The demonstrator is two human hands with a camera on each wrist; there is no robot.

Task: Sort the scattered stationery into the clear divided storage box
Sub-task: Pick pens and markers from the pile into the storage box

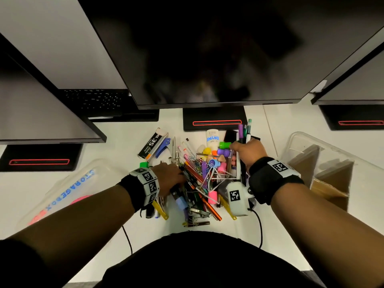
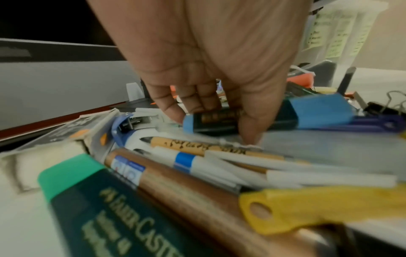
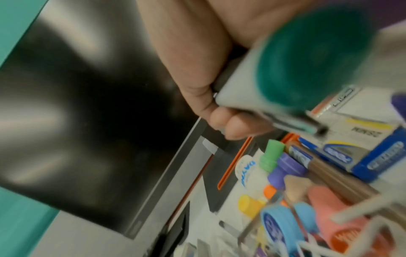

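A heap of stationery lies mid-desk: pens, markers, clips, erasers. My left hand reaches into its left side; in the left wrist view the left hand pinches a dark marker with a blue cap between thumb and fingers. My right hand hovers over the heap's far right and grips an upright bundle of pens, purple, green and white. Up close, the right hand is curled round a white marker with a teal end. The clear divided storage box stands at the right, with cardboard dividers.
The box lid, printed STORAGE BOX, lies at the left. A staples box, a blue stapler and a white glue bottle sit behind the heap. Monitors overhang the back, their stands on the desk. Cables hang off the front edge.
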